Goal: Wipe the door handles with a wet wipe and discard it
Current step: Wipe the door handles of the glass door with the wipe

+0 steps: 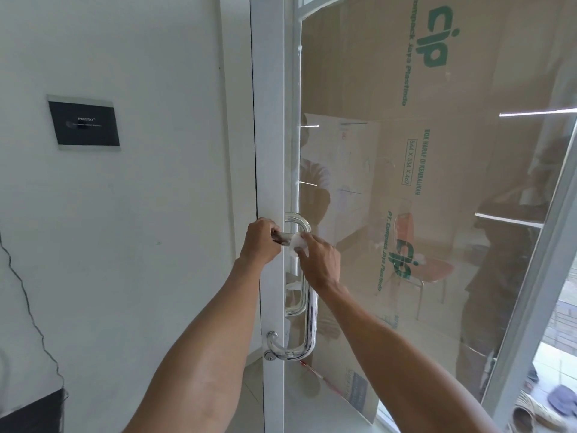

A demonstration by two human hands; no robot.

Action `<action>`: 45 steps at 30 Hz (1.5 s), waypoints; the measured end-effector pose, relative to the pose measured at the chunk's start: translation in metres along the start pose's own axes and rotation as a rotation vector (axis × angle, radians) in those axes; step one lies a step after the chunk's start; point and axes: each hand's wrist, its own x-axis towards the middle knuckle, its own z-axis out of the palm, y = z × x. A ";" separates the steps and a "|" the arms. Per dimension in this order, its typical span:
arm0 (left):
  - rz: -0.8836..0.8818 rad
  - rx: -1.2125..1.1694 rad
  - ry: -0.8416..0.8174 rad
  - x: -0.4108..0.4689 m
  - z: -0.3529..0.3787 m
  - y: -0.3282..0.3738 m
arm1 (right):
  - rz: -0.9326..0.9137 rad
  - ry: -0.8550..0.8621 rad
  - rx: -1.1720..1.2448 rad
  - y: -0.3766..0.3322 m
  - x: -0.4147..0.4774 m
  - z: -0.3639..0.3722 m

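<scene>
A chrome D-shaped door handle (pixel 309 307) runs down the white frame of a glass door (pixel 271 135). My left hand (pixel 260 242) grips the handle's upper horizontal arm next to the frame. Just to its right, my right hand (pixel 318 260) pinches a crumpled white wet wipe (pixel 299 242) against the top bend of the handle. A second matching handle shows through the glass on the door's far side. The handle's lower end curves into the frame above a round lock (pixel 269 356).
The glass pane (pixel 437 182) is backed by brown cardboard printed in green. A black wall plaque (pixel 84 123) hangs on the white wall at left, and a thin cable (pixel 28 304) runs down it. Shoes (pixel 537 414) lie on the floor at lower right.
</scene>
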 end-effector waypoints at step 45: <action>0.084 0.027 0.045 -0.001 0.014 -0.005 | 0.468 0.035 0.232 0.019 -0.038 0.027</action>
